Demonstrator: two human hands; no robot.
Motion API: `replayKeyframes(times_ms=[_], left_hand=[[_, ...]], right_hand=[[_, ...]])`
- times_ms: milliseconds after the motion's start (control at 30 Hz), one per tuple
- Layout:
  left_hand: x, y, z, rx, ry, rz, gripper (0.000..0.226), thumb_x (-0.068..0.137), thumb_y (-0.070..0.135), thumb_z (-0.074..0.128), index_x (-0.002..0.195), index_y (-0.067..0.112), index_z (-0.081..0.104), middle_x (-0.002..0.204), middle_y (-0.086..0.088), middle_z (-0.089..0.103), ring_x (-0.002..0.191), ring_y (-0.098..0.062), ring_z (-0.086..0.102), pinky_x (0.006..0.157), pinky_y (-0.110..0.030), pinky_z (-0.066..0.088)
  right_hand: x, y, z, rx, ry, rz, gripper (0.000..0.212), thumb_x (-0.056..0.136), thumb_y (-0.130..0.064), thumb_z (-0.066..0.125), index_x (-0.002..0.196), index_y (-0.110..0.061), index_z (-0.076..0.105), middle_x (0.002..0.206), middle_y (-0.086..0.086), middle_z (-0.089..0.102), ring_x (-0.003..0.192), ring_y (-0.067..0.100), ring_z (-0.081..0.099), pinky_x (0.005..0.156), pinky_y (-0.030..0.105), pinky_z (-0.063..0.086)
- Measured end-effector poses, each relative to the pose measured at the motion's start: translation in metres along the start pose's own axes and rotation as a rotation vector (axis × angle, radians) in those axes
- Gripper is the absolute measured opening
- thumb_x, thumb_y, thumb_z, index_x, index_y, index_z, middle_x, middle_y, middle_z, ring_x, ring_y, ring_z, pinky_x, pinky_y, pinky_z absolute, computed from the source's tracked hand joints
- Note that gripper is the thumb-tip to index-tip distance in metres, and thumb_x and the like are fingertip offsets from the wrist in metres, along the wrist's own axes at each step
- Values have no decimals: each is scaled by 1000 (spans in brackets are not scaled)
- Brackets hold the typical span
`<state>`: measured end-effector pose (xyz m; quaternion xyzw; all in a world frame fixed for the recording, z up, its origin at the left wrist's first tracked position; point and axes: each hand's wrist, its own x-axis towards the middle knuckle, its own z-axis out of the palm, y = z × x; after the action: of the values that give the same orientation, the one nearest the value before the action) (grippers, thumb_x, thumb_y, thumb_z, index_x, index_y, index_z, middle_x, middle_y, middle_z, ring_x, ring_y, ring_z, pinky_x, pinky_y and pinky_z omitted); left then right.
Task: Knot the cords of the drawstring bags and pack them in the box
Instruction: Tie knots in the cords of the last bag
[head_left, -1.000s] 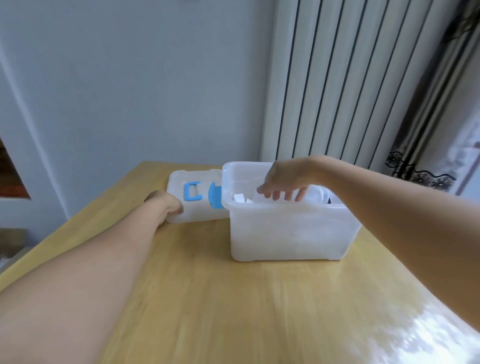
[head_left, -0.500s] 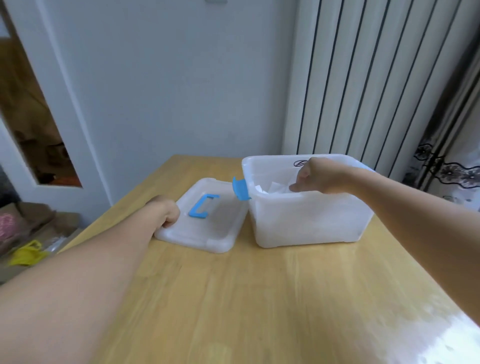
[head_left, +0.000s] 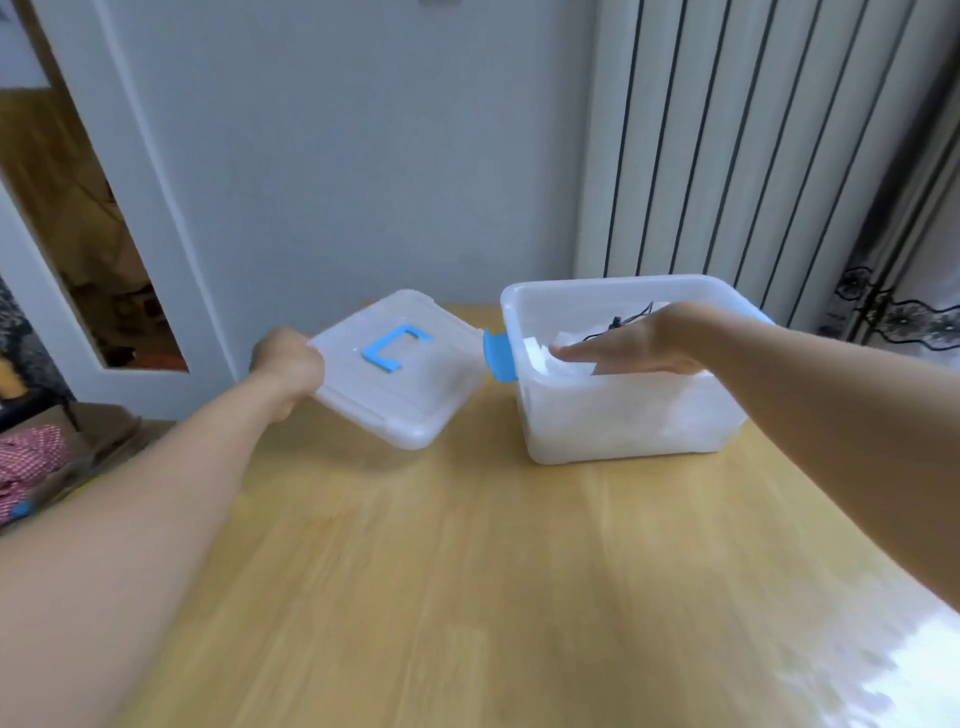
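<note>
A translucent plastic box (head_left: 623, 431) with a blue side latch (head_left: 497, 358) stands on the wooden table (head_left: 467, 571). White drawstring bags (head_left: 545, 356) with thin dark cords (head_left: 631, 317) lie inside it. My right hand (head_left: 628, 345) lies flat with straight fingers on top of the bags, pressing them down inside the box. My left hand (head_left: 285, 364) grips the left edge of the translucent lid (head_left: 395, 379), which has a blue handle (head_left: 395, 348). The lid is lifted and tilted, left of the box.
The table's far edge meets a grey wall. A white ribbed radiator (head_left: 727, 140) stands behind the box, a patterned curtain (head_left: 893, 291) to its right. A doorway and red checked cloth (head_left: 28, 462) lie off the table's left side.
My left hand has lifted the lid off the table and tilted it. My right hand has flattened out onto the bags in the box.
</note>
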<state>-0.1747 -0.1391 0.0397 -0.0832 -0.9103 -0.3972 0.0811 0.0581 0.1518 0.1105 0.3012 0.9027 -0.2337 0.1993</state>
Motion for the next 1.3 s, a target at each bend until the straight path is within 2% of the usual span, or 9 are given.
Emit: replayKeyframes(times_ms=[133, 233, 333, 400, 467, 533, 667, 1033, 1300], left_hand=[[11, 37, -53, -537, 86, -44, 14, 93, 0, 55, 90, 9, 65, 71, -7, 71, 48, -9, 65, 37, -20, 50], [2, 86, -68, -763, 28, 28, 27, 97, -2, 48, 75, 13, 53, 64, 1, 61, 45, -5, 60, 34, -15, 45], [-8, 136, -51, -796, -74, 139, 29, 99, 2, 47, 76, 19, 52, 79, -1, 56, 64, -12, 56, 36, -15, 46], [-17, 165, -25, -758, -161, 213, 29, 97, 1, 47, 76, 19, 54, 78, -2, 58, 64, -13, 58, 38, -17, 48], [-27, 190, 6, -723, -284, 259, 29, 96, -1, 47, 75, 18, 56, 77, -5, 59, 63, -15, 58, 39, -17, 49], [-33, 205, 30, -661, -355, 278, 29, 95, -1, 50, 74, 16, 58, 79, -6, 60, 63, -15, 58, 41, -17, 50], [-29, 228, 67, -558, -412, 281, 25, 94, 2, 56, 74, 16, 64, 85, -9, 64, 64, -15, 59, 45, -16, 50], [-14, 207, 98, -148, -523, 338, 17, 99, 20, 59, 107, 16, 74, 108, -3, 72, 103, -21, 67, 89, -32, 53], [-13, 201, 100, -120, -370, 219, 9, 85, 14, 70, 93, 9, 71, 98, -4, 68, 89, -25, 64, 85, -34, 52]], right_hand=[[-1, -15, 5, -61, 85, -133, 62, 103, -55, 42, 152, -17, 42, 160, 10, 36, 148, 33, 30, 117, 43, 25], [2, -19, -1, -8, 145, -143, 40, 103, -41, 47, 133, -17, 62, 137, 6, 59, 116, 29, 58, 94, 39, 43], [-5, -13, -30, 707, 398, -281, 36, 100, -25, 41, 119, -7, 66, 115, 12, 73, 88, 28, 72, 87, 43, 57], [-19, 4, -55, 1328, 448, -425, 47, 102, -38, 37, 127, -6, 62, 116, 18, 71, 97, 37, 74, 90, 56, 57], [-32, 29, -75, 1584, 436, -532, 62, 98, -60, 42, 129, -11, 62, 117, 16, 72, 101, 36, 74, 86, 58, 58], [-38, 51, -80, 1513, 518, -480, 66, 90, -71, 52, 128, -17, 62, 116, 11, 74, 98, 29, 75, 84, 47, 61], [-34, 99, -84, 1178, 783, -130, 59, 81, -47, 78, 120, -7, 62, 91, 9, 60, 63, 20, 58, 57, 29, 55], [-21, 134, -46, 556, 710, 229, 45, 76, -43, 77, 65, -13, 46, 46, 0, 29, 41, 16, 21, 46, 22, 18], [-19, 136, -40, 444, 650, 213, 36, 84, -36, 64, 89, 0, 67, 75, 14, 70, 52, 26, 69, 52, 27, 51]])
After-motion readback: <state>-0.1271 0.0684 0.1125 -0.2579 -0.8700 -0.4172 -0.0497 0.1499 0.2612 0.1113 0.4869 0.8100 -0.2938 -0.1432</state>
